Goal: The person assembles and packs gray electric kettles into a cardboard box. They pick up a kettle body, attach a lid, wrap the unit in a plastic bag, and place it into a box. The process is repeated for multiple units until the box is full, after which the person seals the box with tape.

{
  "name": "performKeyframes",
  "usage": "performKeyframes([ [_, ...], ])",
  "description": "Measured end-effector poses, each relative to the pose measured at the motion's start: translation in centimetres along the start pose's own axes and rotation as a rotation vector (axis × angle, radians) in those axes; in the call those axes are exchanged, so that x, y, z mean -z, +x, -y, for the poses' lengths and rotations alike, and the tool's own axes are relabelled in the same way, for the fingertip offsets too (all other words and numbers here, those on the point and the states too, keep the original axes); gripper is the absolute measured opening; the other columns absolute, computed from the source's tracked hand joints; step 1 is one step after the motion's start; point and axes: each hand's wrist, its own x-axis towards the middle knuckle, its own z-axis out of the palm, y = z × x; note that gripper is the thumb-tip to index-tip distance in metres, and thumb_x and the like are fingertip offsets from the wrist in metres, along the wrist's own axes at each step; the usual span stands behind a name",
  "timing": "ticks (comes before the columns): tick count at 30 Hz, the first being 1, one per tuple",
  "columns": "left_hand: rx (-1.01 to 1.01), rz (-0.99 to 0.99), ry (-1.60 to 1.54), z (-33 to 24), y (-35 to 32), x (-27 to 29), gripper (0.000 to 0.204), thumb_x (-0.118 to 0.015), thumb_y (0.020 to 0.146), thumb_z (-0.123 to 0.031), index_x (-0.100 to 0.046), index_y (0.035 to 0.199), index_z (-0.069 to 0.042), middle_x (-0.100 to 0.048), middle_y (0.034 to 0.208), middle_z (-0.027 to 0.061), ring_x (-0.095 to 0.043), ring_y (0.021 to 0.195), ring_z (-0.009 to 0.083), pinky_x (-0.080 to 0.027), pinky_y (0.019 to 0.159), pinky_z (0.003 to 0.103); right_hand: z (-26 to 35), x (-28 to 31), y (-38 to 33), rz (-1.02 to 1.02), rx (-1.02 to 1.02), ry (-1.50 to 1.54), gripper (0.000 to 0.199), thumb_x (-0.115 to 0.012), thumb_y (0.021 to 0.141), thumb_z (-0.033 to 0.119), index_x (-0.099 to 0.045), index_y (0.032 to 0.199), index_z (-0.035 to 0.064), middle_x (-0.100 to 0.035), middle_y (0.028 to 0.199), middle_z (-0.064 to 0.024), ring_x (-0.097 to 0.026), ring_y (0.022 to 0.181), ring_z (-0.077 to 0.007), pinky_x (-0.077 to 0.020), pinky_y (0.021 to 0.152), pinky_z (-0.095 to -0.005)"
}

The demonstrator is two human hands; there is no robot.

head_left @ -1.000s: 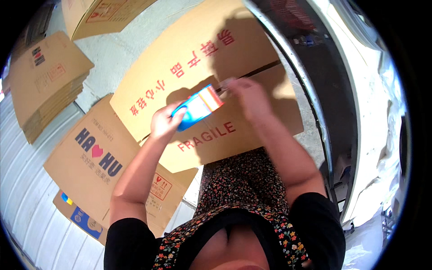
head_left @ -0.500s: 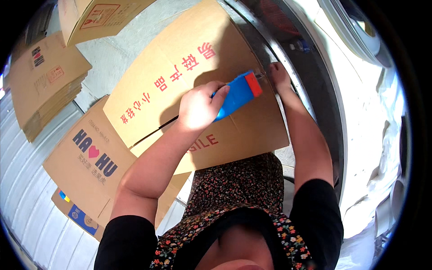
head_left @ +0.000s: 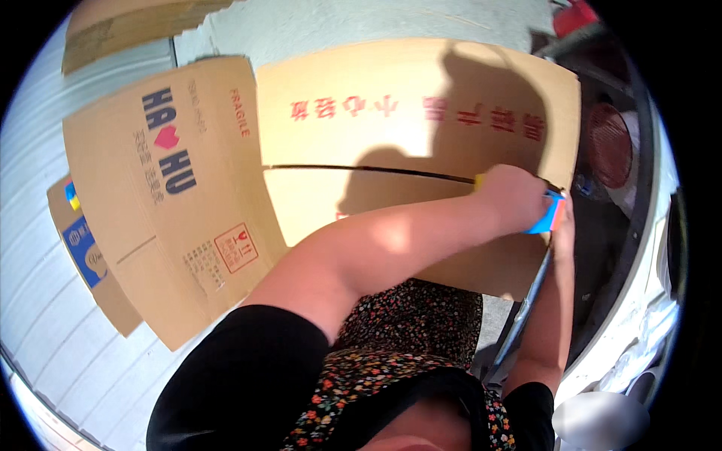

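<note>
In front of me lies a large cardboard box (head_left: 338, 64) with red print, its two top flaps meeting at a dark seam. My left hand (head_left: 511, 197) is closed around a blue tape dispenser (head_left: 543, 216) with a red edge; a bit of yellow shows by the knuckles. It holds the dispenser at the right end of the seam, by the box's edge. Just beyond that edge, my right hand (head_left: 564, 225) lies stretched along the box's right side, close to the dispenser. Some of its fingers are partly hidden.
Left of the box lies a flat brown carton (head_left: 203, 161) with dark lettering and a heart, over another carton (head_left: 120, 304) with a blue patch. More cardboard (head_left: 113, 37) is at the far left. On the right are a dark metal frame (head_left: 639, 165) and a red mesh basket (head_left: 611, 143).
My left hand has carried the tape dispenser rightward from over the middle of the box to its right edge. My right hand is now beside it. The view has turned, so the box appears rotated.
</note>
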Motion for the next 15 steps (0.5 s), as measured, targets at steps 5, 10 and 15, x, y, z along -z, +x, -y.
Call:
performKeyframes([
  [5, 0.054, 0.114, -0.119, 1.7, -2.6, 2.4, 0.037, -0.051, 0.078, -0.038, -0.067, 0.082, -0.005, -0.064, 0.077, 0.0193, -0.063, 0.075, 0.0345, -0.049, 0.069, 0.045, 3.6, -0.6, 0.3, -0.128, 0.179, -0.453, 0.044, -0.043, 0.094, 0.023, -0.039, 0.131, 0.0, -0.056, 0.111, -0.0115, -0.053, 0.104, -0.0212, -0.0427, 0.09, -0.0322],
  [10, 0.21, 0.064, -0.274, 17.1, -18.1, 12.8, 0.041, -0.056, 0.081, -0.043, -0.065, 0.103, -0.009, -0.066, 0.086, 0.0133, -0.064, 0.079, 0.0259, -0.051, 0.071, 0.036, 12.0, -17.8, -6.2, -0.192, 0.554, -0.973, 0.04, -0.046, 0.088, 0.014, -0.046, 0.125, -0.0026, -0.046, 0.129, -0.0206, -0.04, 0.122, -0.0333, -0.0282, 0.104, -0.0404],
  [15, 0.623, 0.066, 0.284, 32.5, -32.4, 20.0, 0.047, -0.049, 0.082, -0.053, -0.06, 0.113, -0.019, -0.065, 0.097, 0.0121, -0.063, 0.089, 0.0273, -0.049, 0.081, 0.039, 6.4, -31.4, -7.6, 0.063, 0.705, -1.433, 0.054, -0.05, 0.087, 0.04, -0.039, 0.134, 0.0162, -0.03, 0.143, -0.0128, -0.026, 0.132, -0.0338, -0.0215, 0.107, -0.0473],
])
